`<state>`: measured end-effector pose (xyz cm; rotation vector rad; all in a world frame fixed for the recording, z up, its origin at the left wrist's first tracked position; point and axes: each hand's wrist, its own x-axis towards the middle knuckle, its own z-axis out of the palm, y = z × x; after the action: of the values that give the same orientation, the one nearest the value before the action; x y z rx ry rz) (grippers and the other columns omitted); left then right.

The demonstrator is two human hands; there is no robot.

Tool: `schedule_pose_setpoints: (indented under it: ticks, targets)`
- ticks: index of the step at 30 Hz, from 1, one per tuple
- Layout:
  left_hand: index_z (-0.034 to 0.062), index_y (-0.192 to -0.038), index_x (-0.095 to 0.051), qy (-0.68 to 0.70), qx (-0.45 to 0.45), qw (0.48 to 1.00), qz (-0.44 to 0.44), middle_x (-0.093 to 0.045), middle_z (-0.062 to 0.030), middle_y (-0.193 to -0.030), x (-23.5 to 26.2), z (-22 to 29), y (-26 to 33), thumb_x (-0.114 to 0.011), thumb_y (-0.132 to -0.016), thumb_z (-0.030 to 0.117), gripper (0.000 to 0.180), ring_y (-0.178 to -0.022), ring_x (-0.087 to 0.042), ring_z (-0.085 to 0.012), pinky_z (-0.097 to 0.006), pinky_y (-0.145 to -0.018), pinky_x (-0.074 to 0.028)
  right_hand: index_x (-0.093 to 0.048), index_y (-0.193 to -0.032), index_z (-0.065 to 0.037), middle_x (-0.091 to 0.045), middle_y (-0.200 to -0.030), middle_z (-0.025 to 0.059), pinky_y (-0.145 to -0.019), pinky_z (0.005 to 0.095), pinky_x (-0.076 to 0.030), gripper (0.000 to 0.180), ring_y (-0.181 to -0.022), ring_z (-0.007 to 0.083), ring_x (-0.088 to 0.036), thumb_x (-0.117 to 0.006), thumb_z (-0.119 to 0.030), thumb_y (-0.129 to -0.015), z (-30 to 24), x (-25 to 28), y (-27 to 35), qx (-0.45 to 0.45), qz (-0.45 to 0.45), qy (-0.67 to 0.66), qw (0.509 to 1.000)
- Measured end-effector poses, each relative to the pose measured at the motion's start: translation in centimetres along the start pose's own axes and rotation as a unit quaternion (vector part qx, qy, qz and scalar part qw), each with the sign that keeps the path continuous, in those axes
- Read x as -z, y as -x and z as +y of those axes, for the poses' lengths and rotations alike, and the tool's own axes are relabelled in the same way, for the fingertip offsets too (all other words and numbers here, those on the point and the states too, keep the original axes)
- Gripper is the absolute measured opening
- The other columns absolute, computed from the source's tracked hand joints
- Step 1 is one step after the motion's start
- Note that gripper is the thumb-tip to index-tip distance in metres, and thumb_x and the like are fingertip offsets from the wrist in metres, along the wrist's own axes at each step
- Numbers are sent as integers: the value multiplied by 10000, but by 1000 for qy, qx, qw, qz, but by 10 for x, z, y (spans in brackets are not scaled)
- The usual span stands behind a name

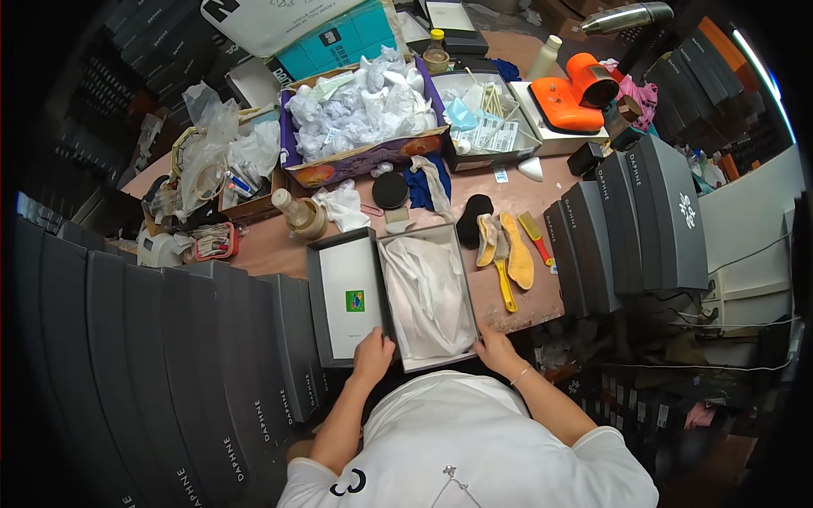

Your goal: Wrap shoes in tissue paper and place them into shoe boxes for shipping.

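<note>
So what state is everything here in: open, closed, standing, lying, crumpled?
Grey box, open
Box lid, off, inside facing up
White wrapping, creased
Purple carton, open, heaped full
Yellow-capped jar, closed
White bottle, upright
Yellow-handled brush, lying down
Right-side grey boxes, standing, apparently closed
Left hand, curled at the lid
Right hand, at the box's corner

We note pale capital lettering along the dark grey boxes stacked at left (229, 398) and the dark grey boxes at right (660, 245); the outermost right-hand box also bears a white script emblem (686, 210). Inside the lid (343, 262) we see a green label (355, 301) above a tiny, illegible printed line. We find barcode labels (498, 135) in a tray, and print on a teal package (330, 49).
</note>
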<state>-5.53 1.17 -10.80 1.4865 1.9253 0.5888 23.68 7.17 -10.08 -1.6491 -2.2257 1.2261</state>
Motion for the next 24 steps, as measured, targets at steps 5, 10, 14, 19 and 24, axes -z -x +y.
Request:
schedule_pose_setpoints:
  ticks: [5, 10, 14, 19, 24]
  targets:
    - [16, -943, -570, 570, 67, 817, 49, -638, -36, -867, 116, 91, 67, -448, -971, 118, 161, -775, -603, -101, -233, -736, -501, -248, -1420, 59, -336, -1416, 292, -1089, 402, -283, 708, -1350, 378, -305, -572, -308, -908, -27, 50, 21, 56, 9, -116, 992]
    - [25, -1033, -577, 647, 246, 721, -25, -619, -53, -996, 15, 80, 72, -467, -993, 192, 205, -887, -575, -111, -262, -781, -469, -332, -1393, 22, -442, -1361, 259, -1039, 394, -345, 651, -1268, 354, -432, -562, -358, -917, -62, 76, -5, 21, 71, -303, 950]
    - [-27, -1342, -417, 212, 71, 968, 117, -510, -161, -1293, -10, 38, 25, -507, -975, 283, 488, -1173, -491, -227, -324, -997, -370, -500, -1268, 13, -570, -1181, 271, -935, 410, -430, 534, -1113, 389, -541, -558, -380, -911, -19, 28, -41, -13, 53, -211, 976]
    - [-64, -1327, -428, 298, 69, 949, 76, -624, -148, -1087, -18, -2, -29, -519, -972, 298, 515, -922, -613, -211, -317, -815, -490, -562, -1225, 7, -586, -1114, 292, -917, 424, -449, 672, -1053, 401, -567, -572, -546, -845, -23, -4, -85, -51, 33, -121, 991]
    - [14, -1349, -421, 463, 292, 828, -119, -551, -151, -1224, -5, -30, -39, -570, -910, 459, 642, -1042, -583, -242, -361, -845, -493, -485, -1332, -38, -447, -1314, 305, -1018, 417, -377, 743, -1216, 409, -463, -622, -546, -808, -19, -19, -80, -83, 90, -207, 971]
